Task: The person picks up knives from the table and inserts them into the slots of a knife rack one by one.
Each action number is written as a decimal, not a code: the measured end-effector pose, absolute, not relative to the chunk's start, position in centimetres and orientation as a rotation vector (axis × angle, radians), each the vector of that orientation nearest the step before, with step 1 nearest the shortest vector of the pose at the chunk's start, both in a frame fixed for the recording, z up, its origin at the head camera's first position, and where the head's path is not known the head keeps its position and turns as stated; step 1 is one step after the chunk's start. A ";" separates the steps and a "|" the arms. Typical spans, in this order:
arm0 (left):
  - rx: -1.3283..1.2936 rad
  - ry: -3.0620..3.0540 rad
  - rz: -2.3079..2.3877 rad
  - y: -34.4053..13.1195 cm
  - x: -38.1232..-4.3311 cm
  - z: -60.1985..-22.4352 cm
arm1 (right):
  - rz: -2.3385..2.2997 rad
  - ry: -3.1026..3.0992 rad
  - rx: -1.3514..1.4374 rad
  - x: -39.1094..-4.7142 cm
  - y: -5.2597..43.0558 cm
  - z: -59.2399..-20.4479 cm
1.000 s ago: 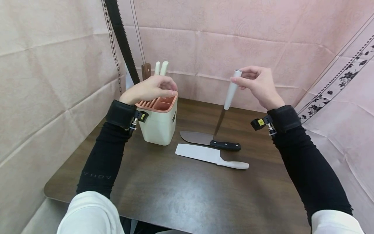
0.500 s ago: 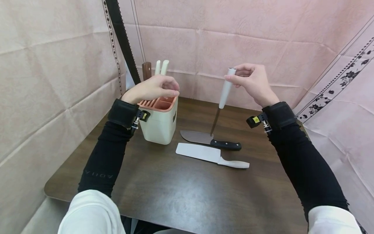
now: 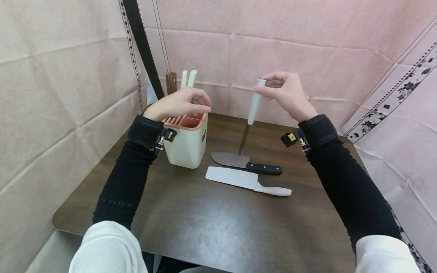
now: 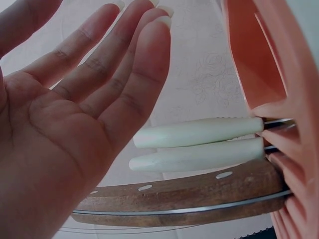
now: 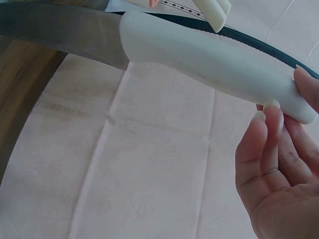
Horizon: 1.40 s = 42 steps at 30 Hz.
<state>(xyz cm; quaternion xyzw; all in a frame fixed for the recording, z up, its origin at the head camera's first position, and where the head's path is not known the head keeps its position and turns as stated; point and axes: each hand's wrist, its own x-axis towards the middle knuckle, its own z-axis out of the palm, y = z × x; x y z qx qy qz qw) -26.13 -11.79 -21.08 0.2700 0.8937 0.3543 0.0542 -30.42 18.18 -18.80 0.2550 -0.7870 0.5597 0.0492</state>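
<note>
My right hand (image 3: 286, 93) pinches the butt of a white-handled knife (image 3: 254, 108) between thumb and fingers, and its blade hangs down, tip overlapping a black-handled knife in the head view. In the right wrist view the white handle (image 5: 199, 59) runs from the blade to my fingertips. My left hand (image 3: 181, 102) hovers over a cream knife block (image 3: 186, 151) with a salmon slotted top, holding nothing, its fingers loosely bent. Two pale-green-handled knives (image 4: 199, 132) and one wooden-handled knife (image 4: 174, 199) stand in the slots beside my left palm.
On the dark wood table (image 3: 218, 227) lie the black-handled knife (image 3: 263, 168) and, nearer me, a white cleaver-shaped knife (image 3: 235, 178), both with handles to the right. Pale pink cloth (image 3: 290, 38) hangs behind the table and along both sides.
My right hand has carried the white-handled knife leftward toward the knife block, blade still down. My left hand has shifted only slightly to the right over the block.
</note>
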 end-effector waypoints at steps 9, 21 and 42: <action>0.833 2.705 1.079 -11.5 -26.3 -21.1 | 1.657 -2.395 0.784 -30.3 17.3 -18.7; 0.841 2.715 1.054 -11.0 -26.1 -21.1 | 1.663 -2.390 0.821 -30.2 16.1 -18.7; 0.898 2.728 1.024 -10.3 -25.9 -20.8 | 1.623 -2.415 0.845 -29.8 14.5 -18.5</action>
